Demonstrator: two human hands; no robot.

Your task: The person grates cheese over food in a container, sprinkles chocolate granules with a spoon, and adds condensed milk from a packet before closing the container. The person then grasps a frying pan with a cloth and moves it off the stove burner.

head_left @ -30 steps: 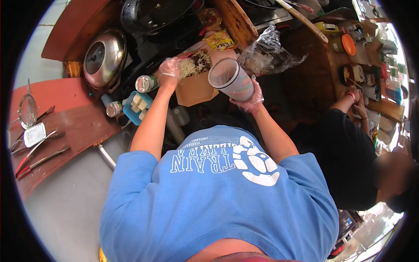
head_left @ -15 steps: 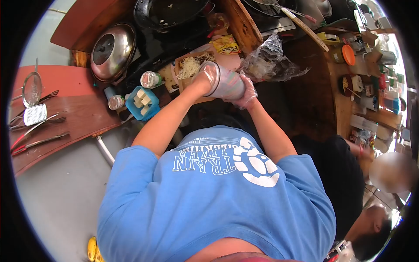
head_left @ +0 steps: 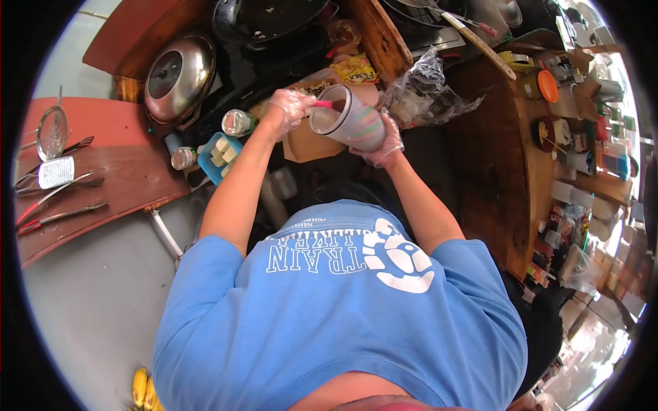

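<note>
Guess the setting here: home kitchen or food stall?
Most likely a small food stall. A wok and steel lid sit on the cooktop, a cardboard takeaway box waits below the cup in gloved hands, and a crowded condiment counter runs alongside.

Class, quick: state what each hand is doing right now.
Left hand: closed on a small pink spoon at the cup's mouth.
Right hand: closed around the striped cup, holding it tilted.

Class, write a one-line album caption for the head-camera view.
Gloved right hand tilts a pale striped plastic tub while the gloved left hand holds a pink spoon at its mouth, above a brown cardboard box.
</note>
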